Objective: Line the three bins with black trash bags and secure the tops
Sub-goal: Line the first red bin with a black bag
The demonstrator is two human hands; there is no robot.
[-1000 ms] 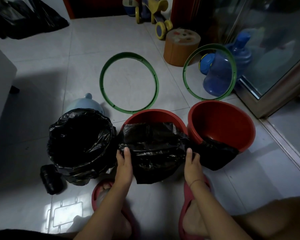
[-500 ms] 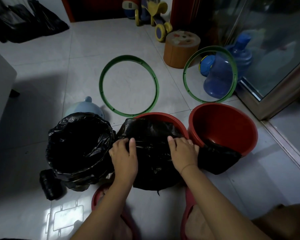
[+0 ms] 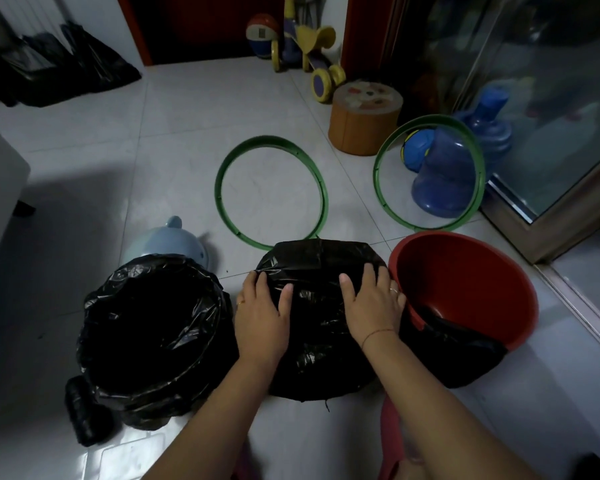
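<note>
Three bins stand in a row on the tiles: the left bin (image 3: 153,327) already wears a black bag opened into it and rolled over its rim, the middle bin is wholly hidden under a bag (image 3: 321,306) drawn flat across its top, and the right bin (image 3: 471,292) shows bare red inside, with a bag (image 3: 454,355) merely draped over its near edge. By my reading the second lining is in hand, with the mouth not yet opened. Both hands lie palm down on the middle bag, fingers spread; the left hand (image 3: 262,313) curls its fingertips over the left edge of the plastic, and the right hand (image 3: 373,303) presses near the right edge, just beside the red bin. Whether either pinches a fold I cannot tell. Next the mouth must be parted and pushed down inside. Two green rings (image 3: 271,188) wait on the floor beyond, one lying flat, the other (image 3: 430,174) leaning on a water jug (image 3: 444,181), probably to clamp the tops.
</note>
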